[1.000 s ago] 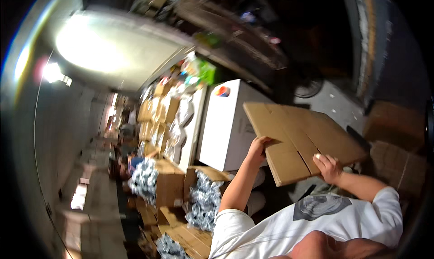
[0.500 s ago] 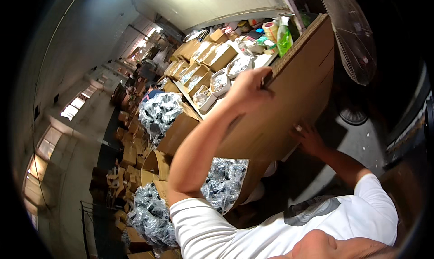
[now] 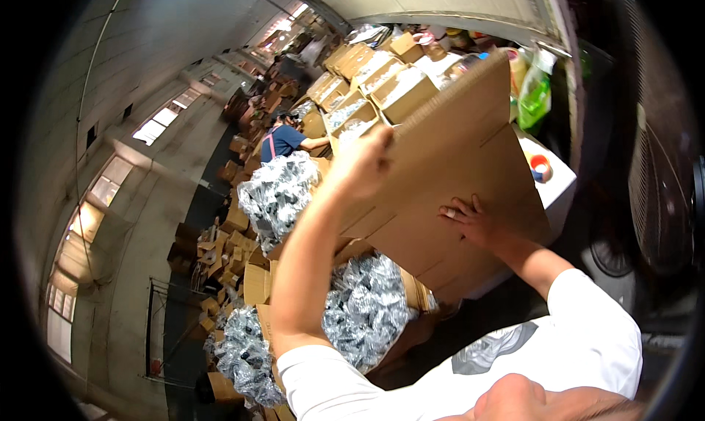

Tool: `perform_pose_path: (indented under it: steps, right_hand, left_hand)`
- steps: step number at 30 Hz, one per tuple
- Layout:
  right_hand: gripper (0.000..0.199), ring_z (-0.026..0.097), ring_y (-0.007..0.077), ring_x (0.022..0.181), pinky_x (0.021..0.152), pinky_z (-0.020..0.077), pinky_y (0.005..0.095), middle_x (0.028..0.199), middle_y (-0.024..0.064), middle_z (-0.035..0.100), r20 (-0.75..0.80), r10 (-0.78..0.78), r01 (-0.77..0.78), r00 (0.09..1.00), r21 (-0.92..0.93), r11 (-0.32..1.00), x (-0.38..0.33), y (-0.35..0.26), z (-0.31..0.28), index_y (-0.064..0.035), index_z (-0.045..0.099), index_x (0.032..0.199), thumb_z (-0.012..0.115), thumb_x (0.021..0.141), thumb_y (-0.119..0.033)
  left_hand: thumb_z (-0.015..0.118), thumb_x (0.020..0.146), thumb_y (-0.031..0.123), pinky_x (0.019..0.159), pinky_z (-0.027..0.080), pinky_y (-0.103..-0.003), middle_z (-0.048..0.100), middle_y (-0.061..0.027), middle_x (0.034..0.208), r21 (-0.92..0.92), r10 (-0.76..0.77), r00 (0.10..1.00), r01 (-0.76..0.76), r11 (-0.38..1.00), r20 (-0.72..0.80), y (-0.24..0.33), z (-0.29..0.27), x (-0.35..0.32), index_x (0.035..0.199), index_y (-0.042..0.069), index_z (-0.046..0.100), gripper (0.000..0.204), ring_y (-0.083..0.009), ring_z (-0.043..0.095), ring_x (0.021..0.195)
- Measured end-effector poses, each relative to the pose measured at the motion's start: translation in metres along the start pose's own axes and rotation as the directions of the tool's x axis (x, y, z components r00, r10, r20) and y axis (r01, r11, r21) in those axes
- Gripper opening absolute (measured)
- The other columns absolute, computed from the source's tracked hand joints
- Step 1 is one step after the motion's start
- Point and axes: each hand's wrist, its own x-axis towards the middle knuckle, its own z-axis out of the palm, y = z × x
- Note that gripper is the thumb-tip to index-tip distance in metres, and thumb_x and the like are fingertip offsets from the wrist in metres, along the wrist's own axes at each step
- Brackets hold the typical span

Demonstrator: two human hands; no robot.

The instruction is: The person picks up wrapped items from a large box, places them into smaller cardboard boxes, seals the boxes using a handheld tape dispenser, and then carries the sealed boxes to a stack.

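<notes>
A flattened cardboard box (image 3: 448, 157) is held up on a slant in front of me. My left hand (image 3: 365, 160) is closed on its left edge, the arm raised and bent. Against its near face lies my right hand (image 3: 472, 221), fingers spread and flat on the board. Just below, left of the board's lower corner, an open carton is filled with bubble-wrapped dark items (image 3: 367, 307). The sheet hides part of the table behind it.
Bubble-wrapped heaps (image 3: 277, 195) rise on the left. Several open cartons of small parts (image 3: 400, 94) line the table. A co-worker in a dark blue shirt (image 3: 283, 142) stands beyond. A green bag (image 3: 534, 102) and a tape roll (image 3: 540, 164) are right; a large fan (image 3: 664, 149) stands far right.
The cardboard has swung to the left and tilted, uncovering the white table end and tape roll. Both hands moved with it; the view turned, and the co-worker shows more fully.
</notes>
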Motion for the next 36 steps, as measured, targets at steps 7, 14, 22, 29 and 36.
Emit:
perform_pose_path:
  steps: [7,14,22,29,36]
  right_hand:
    - [0.096,0.013,0.0256,0.139,0.104,0.0137,0.0646,0.149,-0.0002,0.022,0.287,0.055,-0.093,0.956,0.119,0.989,0.045,0.067,0.055,-0.0203,0.024,0.143,0.075,0.062,-0.034]
    - [0.119,0.012,0.028,0.139,0.11,0.0209,0.0441,0.152,0.0011,0.01,0.783,0.053,-0.332,0.62,0.2,0.922,0.062,0.079,0.126,-0.0168,0.011,0.146,0.079,0.054,-0.053]
    - [0.129,0.005,0.0251,0.141,0.112,0.01,0.0479,0.153,0.005,0.008,0.998,-0.024,-0.397,0.063,0.047,0.917,0.099,0.077,0.172,-0.018,0.004,0.147,0.076,0.05,-0.064]
    - [0.138,0.004,0.0284,0.14,0.111,0.0084,0.0538,0.153,0.0038,0.002,0.888,0.112,-0.384,0.446,0.077,0.92,0.094,0.065,0.164,-0.0219,-0.004,0.146,0.083,0.044,-0.054]
    - [0.142,-0.007,0.0303,0.14,0.112,0.0057,0.0519,0.153,0.0053,-0.001,0.912,0.134,-0.366,0.389,0.019,0.931,0.099,0.055,0.175,-0.0228,-0.004,0.146,0.085,0.039,-0.052]
  left_hand:
    - [0.053,0.076,0.007,0.075,0.048,-0.045,0.06,-0.0191,0.104,0.002,-0.076,0.986,0.077,0.997,0.145,-0.022,0.163,0.082,0.122,0.009,0.043,0.047,-0.0384,0.059,0.092]
    - [0.049,0.076,0.001,0.082,0.047,-0.042,0.058,-0.019,0.107,-0.166,-0.165,0.986,0.158,0.973,-0.029,-0.066,0.329,0.082,0.119,0.001,0.048,0.043,-0.0343,0.057,0.099]
    - [0.062,0.075,0.011,0.103,0.023,-0.058,0.039,-0.0133,0.133,-0.27,-0.476,0.871,0.432,0.86,-0.12,-0.073,0.339,0.096,0.131,0.011,0.037,0.061,-0.0299,0.036,0.124]
    - [0.065,0.075,0.026,0.104,0.026,-0.047,0.039,-0.0181,0.135,-0.332,-0.937,0.348,0.888,0.32,0.029,-0.125,0.4,-0.12,0.124,0.007,0.048,0.056,-0.0358,0.033,0.126]
    - [0.066,0.074,0.039,0.101,0.031,-0.047,0.03,-0.0159,0.142,-0.291,-0.935,-0.075,0.939,-0.184,0.347,-0.216,0.511,-0.317,0.134,0.013,0.038,0.071,-0.0382,0.031,0.125]
